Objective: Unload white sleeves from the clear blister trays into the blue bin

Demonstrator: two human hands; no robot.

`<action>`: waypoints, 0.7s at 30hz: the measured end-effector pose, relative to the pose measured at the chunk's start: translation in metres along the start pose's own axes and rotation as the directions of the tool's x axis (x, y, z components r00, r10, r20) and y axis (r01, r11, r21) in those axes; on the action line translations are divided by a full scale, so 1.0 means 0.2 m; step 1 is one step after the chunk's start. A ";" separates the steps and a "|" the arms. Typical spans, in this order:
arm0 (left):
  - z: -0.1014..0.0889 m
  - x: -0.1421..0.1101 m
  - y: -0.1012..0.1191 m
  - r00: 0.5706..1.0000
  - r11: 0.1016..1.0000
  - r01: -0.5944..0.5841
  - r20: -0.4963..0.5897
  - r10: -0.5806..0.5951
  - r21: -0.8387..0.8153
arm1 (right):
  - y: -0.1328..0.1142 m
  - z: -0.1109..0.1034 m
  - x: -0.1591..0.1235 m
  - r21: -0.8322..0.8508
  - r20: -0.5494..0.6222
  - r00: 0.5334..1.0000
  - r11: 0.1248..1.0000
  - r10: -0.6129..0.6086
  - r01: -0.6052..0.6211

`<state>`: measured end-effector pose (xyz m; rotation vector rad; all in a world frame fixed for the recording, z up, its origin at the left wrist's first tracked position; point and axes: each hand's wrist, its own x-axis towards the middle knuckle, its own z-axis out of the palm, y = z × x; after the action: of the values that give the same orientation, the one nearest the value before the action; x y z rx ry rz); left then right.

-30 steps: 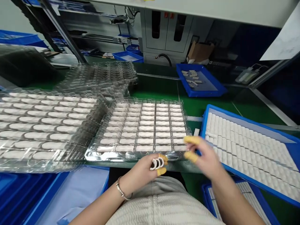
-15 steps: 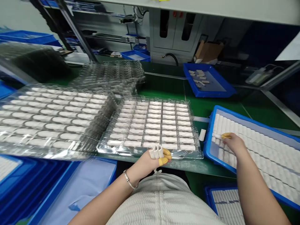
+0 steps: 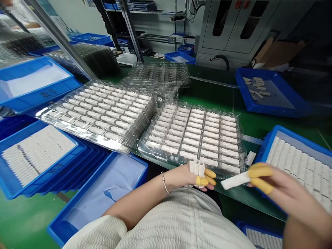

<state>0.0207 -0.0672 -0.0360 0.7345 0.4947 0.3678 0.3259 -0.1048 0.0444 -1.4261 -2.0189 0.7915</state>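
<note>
White pieces (image 3: pixel 196 168): the left hand (image 3: pixel 186 178) holds three, the right hand (image 3: pixel 281 185) one.

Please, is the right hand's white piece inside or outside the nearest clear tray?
Outside: the right hand holds the white piece in front of that clear tray.

The strip (image 3: pixel 234 181) is plain white, the finger covers (image 3: pixel 261 170) yellow, the bins (image 3: pixel 264 147) blue, the dim box (image 3: pixel 278 53) apparently brown.
</note>
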 end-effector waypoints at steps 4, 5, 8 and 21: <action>0.03 -0.02 0.01 0.998 0.990 -0.050 0.034 0.045 0.134 | -0.25 0.21 0.20 0.104 0.403 0.905 0.989 -0.137 0.103; 0.04 -0.04 0.01 0.998 0.986 -0.055 0.029 0.051 0.157 | -0.27 0.25 0.23 0.116 0.427 0.889 0.985 -0.164 0.126; 0.05 -0.06 0.02 0.996 0.981 -0.062 -0.046 0.071 0.181 | -0.28 0.35 0.25 0.154 0.387 0.895 0.973 -0.222 0.175; 0.04 -0.09 0.08 0.902 0.723 -0.154 -0.202 0.381 0.674 | -0.29 0.54 0.21 0.003 0.112 0.994 1.000 0.020 -0.020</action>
<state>0.0079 -0.0704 -0.0142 1.4507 0.8566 0.6170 0.1993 -0.0964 0.0174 -1.4309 -2.0872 0.9018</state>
